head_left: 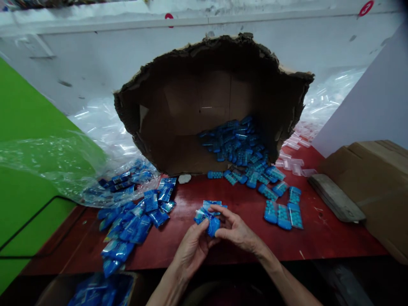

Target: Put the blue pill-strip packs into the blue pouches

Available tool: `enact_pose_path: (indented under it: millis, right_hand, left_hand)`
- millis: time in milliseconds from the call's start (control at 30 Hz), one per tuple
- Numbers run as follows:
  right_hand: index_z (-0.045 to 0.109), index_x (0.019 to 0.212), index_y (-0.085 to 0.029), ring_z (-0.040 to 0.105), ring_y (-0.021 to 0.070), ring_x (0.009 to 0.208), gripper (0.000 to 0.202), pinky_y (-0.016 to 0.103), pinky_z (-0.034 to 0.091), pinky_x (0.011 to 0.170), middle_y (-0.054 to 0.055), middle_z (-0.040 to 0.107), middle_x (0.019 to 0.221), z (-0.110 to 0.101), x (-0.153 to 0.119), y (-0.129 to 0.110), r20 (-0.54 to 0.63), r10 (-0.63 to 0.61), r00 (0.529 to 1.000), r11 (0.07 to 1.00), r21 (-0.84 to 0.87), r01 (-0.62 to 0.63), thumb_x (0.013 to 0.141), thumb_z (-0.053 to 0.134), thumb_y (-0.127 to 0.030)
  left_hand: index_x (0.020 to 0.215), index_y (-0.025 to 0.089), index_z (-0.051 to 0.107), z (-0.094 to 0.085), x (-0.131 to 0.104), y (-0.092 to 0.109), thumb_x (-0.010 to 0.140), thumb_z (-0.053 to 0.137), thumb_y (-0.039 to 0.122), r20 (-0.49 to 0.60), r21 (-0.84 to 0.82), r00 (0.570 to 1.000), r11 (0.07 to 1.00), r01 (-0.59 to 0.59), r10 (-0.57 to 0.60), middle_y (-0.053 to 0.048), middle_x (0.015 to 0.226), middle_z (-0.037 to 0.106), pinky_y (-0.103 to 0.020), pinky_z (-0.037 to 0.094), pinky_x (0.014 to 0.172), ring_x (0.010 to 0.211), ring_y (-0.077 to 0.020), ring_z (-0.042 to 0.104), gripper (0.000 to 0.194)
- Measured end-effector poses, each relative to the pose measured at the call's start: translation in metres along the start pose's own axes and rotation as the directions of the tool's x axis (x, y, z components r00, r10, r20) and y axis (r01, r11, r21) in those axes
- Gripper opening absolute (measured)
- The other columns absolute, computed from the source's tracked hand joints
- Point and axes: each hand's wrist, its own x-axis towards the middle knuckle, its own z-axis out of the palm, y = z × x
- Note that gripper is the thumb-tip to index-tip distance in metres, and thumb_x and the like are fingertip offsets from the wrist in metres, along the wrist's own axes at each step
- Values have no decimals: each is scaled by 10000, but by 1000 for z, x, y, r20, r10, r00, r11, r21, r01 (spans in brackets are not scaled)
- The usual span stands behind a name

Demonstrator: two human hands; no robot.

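Note:
My left hand is closed on a small blue packet, with the thumb on top of it. From the other side, my right hand grips the same packet between thumb and fingers. Whether something sits inside it is hidden. Just behind lies another blue piece on the red table. Glossy blue printed packets are heaped to the left. To the right lie small clear cases with blue ends and blue beads inside, some side by side.
A torn-open cardboard box holds a pile of the blue cases. Clear plastic film hangs at left. Empty clear cases and a closed carton are at right. Below the front edge, a box holds blue packets.

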Motion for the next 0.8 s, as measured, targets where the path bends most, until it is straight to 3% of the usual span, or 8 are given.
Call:
enact_pose_path:
  millis: [67,133,233,333,400,533,633,800]
  right_hand:
    - [384,1194,-264,519,144,864,541,283,419,754,27,520,1041,-4,3,2,-66,-41,997,987,-156,31,694,582,-199]
    - [460,1128,-245,506,151,873,397,287,402,766,35,522,1027,-11,6,3,-149,-119,982,894,-446,40,740,539,-222]
    - [546,1017,-230,475,178,894,247,316,359,791,44,542,977,-22,12,6,-199,-197,960,565,-823,-54,773,512,-234]
    - [568,966,-252,461,193,858,195,320,340,732,40,551,932,-24,19,16,-219,-212,953,251,-954,-163,778,515,-245]
    - [587,886,-255,460,187,812,134,305,323,689,30,558,868,-22,24,26,-223,-226,948,136,-971,-196,801,484,-246]
    - [578,774,-220,453,172,759,183,289,291,655,29,552,773,-18,28,35,-219,-273,937,60,-976,-210,843,409,-220]
    - [560,778,-204,453,172,763,166,288,283,659,32,551,778,-19,29,32,-207,-283,936,42,-978,-204,844,410,-230]
    - [549,813,-222,458,179,776,100,289,279,654,22,554,814,-22,26,28,-172,-260,950,45,-985,-166,816,458,-263]
  left_hand:
    - [850,112,597,-7,-4,13,757,514,192,-54,-54,997,997,-56,53,-84,803,675,-309,512,670,758,-189,627,148]
    - [848,127,597,-20,-10,33,780,478,233,-123,-164,978,968,-190,171,-87,797,682,-313,517,669,774,-201,631,173]
    - [1000,126,551,-44,-16,64,767,420,452,-184,-356,916,844,-401,358,-130,895,669,-319,520,692,863,-225,611,422]
    - [1056,78,513,-54,-13,77,783,371,466,-241,-370,910,834,-409,339,-169,902,657,-307,525,669,850,-220,616,495]
    - [976,76,549,-50,-5,70,819,360,358,-246,-281,929,897,-340,276,-147,820,669,-303,521,654,791,-202,630,374]
    - [788,115,565,-34,15,29,735,533,225,-256,59,943,977,-206,214,-19,555,619,-223,476,504,514,-123,600,126]
    - [756,121,541,-28,26,-2,646,629,288,-260,278,941,950,-142,217,33,506,561,-156,328,349,337,-52,472,218]
    - [791,143,504,-28,37,-21,595,639,400,-213,335,956,934,-123,202,35,548,556,-170,302,355,344,-60,478,351]
